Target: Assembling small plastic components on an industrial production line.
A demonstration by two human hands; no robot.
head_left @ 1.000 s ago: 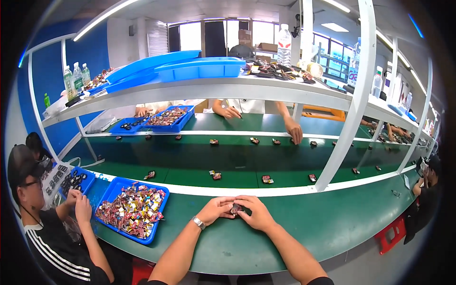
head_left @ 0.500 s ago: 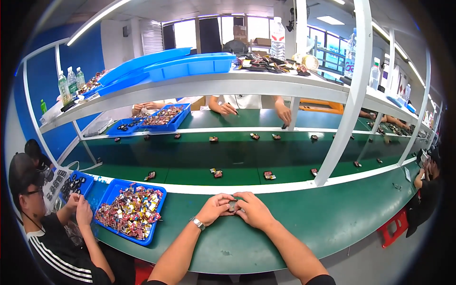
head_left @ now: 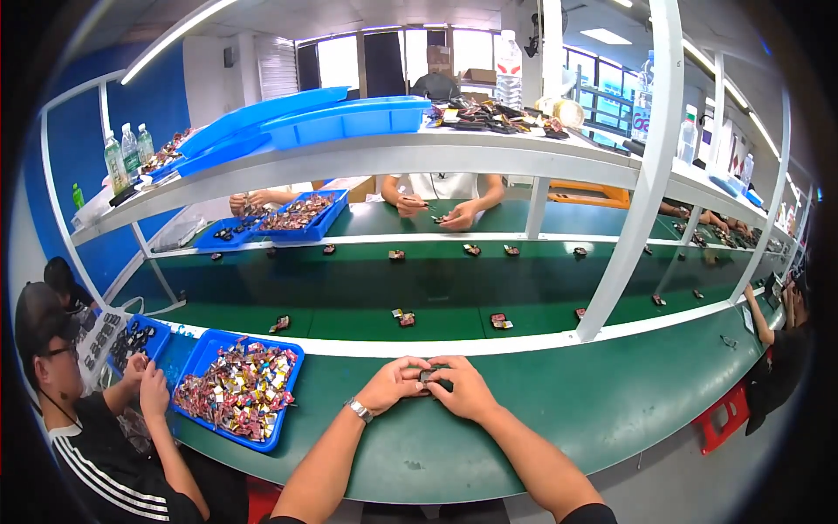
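My left hand [head_left: 394,385], with a silver watch on its wrist, and my right hand [head_left: 461,389] meet over the green bench [head_left: 524,410]. Between their fingertips they pinch a small dark part [head_left: 426,376], mostly covered by the fingers, so its kind does not show. Left of my left forearm stands a blue tray [head_left: 294,384] heaped with small red, white and gold electronic pieces.
Beyond a white rail, a green conveyor belt [head_left: 367,293] carries spaced small pieces. A white post [head_left: 630,210] rises ahead on the right, under a shelf [head_left: 419,160] with blue trays and bottles. A co-worker [head_left: 96,419] sits close on my left; others work opposite and far right.
My fingers have shifted slightly around the part. Pieces on the belt have moved a little to the right. The co-worker opposite has brought both hands together, and the far-right person has stretched an arm forward.
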